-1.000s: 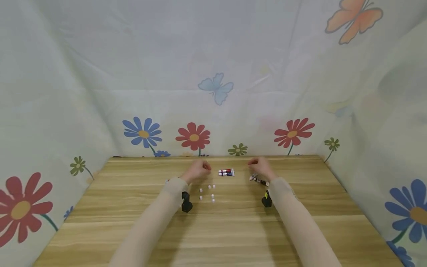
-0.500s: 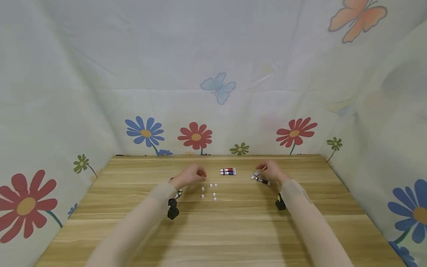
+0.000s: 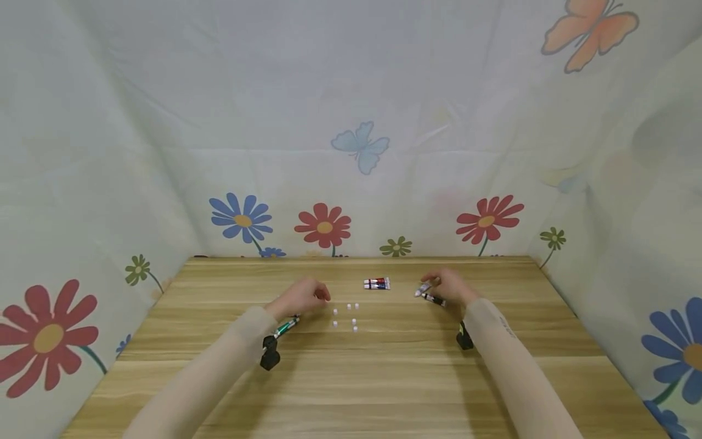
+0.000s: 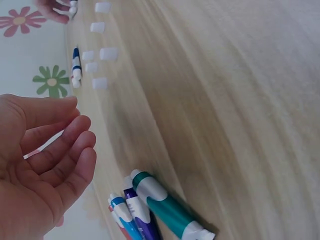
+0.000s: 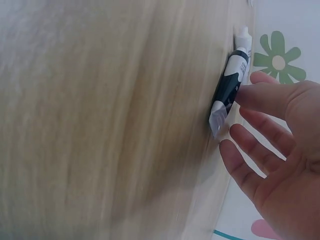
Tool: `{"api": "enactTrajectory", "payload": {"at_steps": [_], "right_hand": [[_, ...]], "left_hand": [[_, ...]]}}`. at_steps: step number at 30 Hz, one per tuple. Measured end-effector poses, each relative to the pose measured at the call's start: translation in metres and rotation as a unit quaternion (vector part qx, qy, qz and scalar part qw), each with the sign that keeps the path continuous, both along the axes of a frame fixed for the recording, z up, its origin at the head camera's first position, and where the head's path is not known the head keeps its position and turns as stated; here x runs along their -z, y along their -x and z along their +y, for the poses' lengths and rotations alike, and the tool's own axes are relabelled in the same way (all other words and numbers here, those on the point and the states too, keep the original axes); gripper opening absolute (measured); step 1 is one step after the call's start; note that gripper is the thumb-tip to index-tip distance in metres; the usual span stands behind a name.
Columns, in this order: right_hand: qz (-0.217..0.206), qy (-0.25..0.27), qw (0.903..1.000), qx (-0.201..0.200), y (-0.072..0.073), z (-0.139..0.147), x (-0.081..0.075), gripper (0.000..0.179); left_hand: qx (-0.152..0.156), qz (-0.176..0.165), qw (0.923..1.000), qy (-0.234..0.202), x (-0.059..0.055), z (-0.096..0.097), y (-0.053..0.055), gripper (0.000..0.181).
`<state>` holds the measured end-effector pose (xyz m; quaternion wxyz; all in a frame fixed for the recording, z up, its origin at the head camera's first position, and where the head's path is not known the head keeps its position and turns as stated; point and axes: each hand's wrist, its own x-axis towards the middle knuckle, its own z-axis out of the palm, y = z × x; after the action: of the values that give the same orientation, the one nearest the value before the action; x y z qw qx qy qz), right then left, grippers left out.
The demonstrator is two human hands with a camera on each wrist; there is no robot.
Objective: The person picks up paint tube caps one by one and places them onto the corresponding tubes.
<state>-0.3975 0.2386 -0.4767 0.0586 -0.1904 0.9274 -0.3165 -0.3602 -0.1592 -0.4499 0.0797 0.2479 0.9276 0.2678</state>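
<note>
My left hand (image 3: pixel 300 297) is raised over the table's left part, fingers loosely bent and nothing in them; its palm and fingertips (image 4: pixel 85 122) show in the left wrist view. Beneath it lie a green paint tube (image 4: pixel 167 207), a purple one (image 4: pixel 141 212) and a blue one (image 4: pixel 126 217), with a red one partly hidden. At the right, thumb and index finger of my right hand (image 3: pixel 451 286) pinch the tail of a white paint tube (image 3: pixel 422 289), the contact largely hidden. Beside it lies a black paint tube (image 3: pixel 434 300), close to the thumb (image 5: pixel 255 96).
A red and a blue paint tube (image 3: pixel 377 286) lie side by side between the hands. Several small white pieces (image 3: pixel 354 321) are scattered nearer on the wooden table (image 3: pixel 373 378). A flowered cloth (image 3: pixel 274 164) hangs behind the far edge.
My left hand has moved left and nearer, uncovering the green tube. My right hand shifted right and down onto the white tube, then stayed almost still.
</note>
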Motion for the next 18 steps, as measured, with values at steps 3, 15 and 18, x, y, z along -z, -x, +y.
{"api": "enactTrajectory", "payload": {"at_steps": [3, 15, 18], "right_hand": [[0.011, -0.006, 0.9999, -0.007, 0.001, -0.002, 0.002, 0.031], [0.016, -0.029, 0.9989, -0.034, 0.007, -0.008, 0.002, 0.023], [0.016, -0.034, 0.9988, -0.032, 0.007, -0.009, 0.002, 0.022]], "left_hand": [[-0.007, -0.011, 0.9999, 0.01, 0.0, 0.003, -0.005, 0.01], [0.022, -0.013, 0.9996, 0.009, 0.019, 0.012, -0.003, 0.008], [0.021, -0.011, 0.9996, 0.013, 0.023, 0.015, -0.001, 0.008]]}}
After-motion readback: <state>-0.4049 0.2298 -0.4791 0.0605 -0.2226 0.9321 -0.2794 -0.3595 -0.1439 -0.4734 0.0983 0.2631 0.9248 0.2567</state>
